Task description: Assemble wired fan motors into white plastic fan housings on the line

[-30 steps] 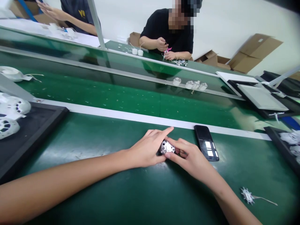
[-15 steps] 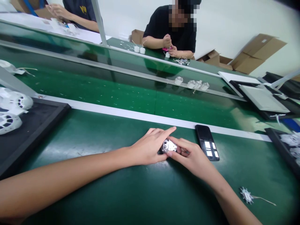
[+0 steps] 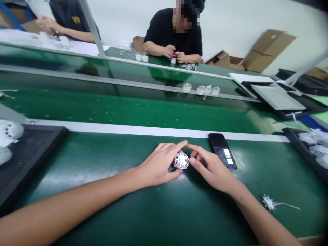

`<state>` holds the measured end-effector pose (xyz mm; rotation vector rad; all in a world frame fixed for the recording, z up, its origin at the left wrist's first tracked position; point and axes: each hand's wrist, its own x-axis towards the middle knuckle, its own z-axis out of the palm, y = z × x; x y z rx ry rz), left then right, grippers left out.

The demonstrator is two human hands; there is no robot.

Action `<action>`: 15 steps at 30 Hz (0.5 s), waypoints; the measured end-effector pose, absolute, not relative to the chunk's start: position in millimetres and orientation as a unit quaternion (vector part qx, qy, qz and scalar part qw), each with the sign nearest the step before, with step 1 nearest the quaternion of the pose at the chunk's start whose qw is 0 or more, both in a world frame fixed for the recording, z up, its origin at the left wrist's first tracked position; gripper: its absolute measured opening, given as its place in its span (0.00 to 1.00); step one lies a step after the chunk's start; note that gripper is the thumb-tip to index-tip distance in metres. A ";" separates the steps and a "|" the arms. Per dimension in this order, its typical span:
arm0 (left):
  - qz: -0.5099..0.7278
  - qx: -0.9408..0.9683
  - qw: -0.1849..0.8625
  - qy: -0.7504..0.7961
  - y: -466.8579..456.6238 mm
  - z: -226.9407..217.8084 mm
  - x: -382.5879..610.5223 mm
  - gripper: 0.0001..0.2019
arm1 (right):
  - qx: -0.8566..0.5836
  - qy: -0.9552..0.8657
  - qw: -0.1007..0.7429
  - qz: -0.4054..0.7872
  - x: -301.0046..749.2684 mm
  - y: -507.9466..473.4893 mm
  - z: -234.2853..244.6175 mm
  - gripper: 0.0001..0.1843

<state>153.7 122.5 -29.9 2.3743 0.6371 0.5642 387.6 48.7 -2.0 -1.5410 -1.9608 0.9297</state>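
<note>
The left hand (image 3: pixel 157 164) and the right hand (image 3: pixel 213 166) hold 1 round white slotted disc (image 3: pixel 181 160) between them, just left of the black smartphone (image 3: pixel 221 150). The disc faces up at the end of a dark cylindrical body (image 3: pixel 172 167). The left hand's fingers curl closely over that body, while the right thumb (image 3: pixel 192 162) presses against the disc's edge. The phone lies on a green belt mat (image 3: pixel 77 155), and its upper face shows 2 white patches (image 3: pixel 227 156) with no readable writing.

Lower right of the phone lies 1 spiked white disc (image 3: pixel 268 203) with 1 thin wire. Farther right, a black tray (image 3: pixel 292 136) holds white parts (image 3: pixel 311 139), too jumbled to count. Well left of the phone, another black tray (image 3: pixel 38 150) holds 2 white round parts (image 3: pixel 7 133).

Beyond the phone, 4 small white cups (image 3: pixel 200 90) line a rail. Farther still, 1 co-worker (image 3: pixel 164 29) in a black T-shirt holds a small white cup (image 3: pixel 173 60) in both hands. A second co-worker (image 3: pixel 70 17) wears a dark T-shirt with an unreadable yellow emblem.
</note>
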 end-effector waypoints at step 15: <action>0.222 0.902 0.313 0.199 118.5 -30.8 153.1 0.34 | -0.545 -0.733 0.254 0.317 399.8 50.6 0.7 0.05</action>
